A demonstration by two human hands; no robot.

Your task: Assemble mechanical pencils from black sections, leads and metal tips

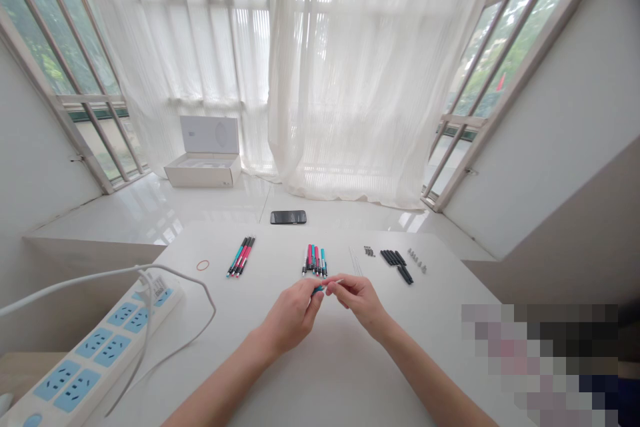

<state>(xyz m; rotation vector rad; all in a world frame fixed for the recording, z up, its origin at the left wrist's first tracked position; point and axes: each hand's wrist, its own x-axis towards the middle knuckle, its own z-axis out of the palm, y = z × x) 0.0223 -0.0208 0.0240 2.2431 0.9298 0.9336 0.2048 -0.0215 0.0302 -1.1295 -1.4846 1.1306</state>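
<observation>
My left hand (294, 312) is closed on a teal pen barrel (317, 289), most of it covered by the fingers. Against it, my right hand (364, 303) pinches a thin pale refill-like rod (336, 282). Just beyond the hands lie several pink and teal pen barrels (314, 259) with black clips. To their right are thin pale rods (355, 260), small dark parts (369, 251) too tiny to make out, black grip sleeves (393, 258) and a row of small grey tips (417, 260). Several pens (241, 255) with black front ends lie together on the left.
A white power strip (95, 360) with a looping cable (213, 310) occupies the table's left side. Near it is a rubber band (203, 265). A black phone (288, 217) and an open white box (203, 177) sit further back, before the curtain (345, 100).
</observation>
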